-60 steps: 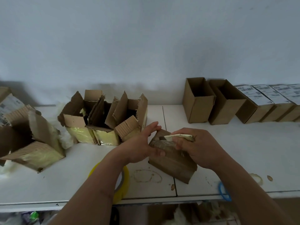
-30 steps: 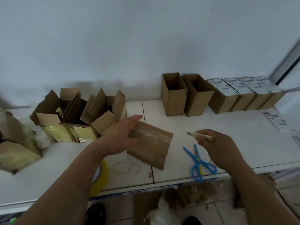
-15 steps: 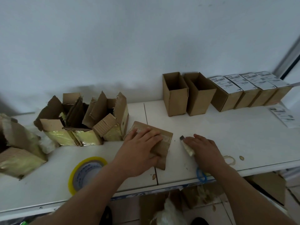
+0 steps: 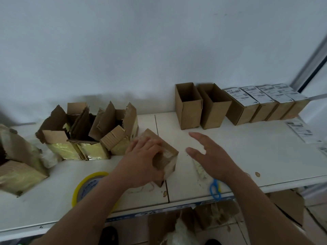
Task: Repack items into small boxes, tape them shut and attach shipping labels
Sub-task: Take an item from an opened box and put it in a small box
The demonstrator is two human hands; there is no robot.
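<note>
Taped box point(image 4: 160, 156) at table point(image 4: 247, 156) centre, tilted, long axis running from far-left to near-right. Left hand point(image 4: 143, 161) on top of box, fingers curled over its upper face and near end, gripping. Right hand point(image 4: 210, 156) just right of box, apart from it, fingers spread and released, holding nothing. Cutter point(image 4: 199, 169) flat on table under that palm, right of box; scissors point(image 4: 215, 189) nearer the edge. Loose labels point(image 4: 300, 131) far right of box, so right hand nearer them. Likely next: label onto box, held steady by left.
</note>
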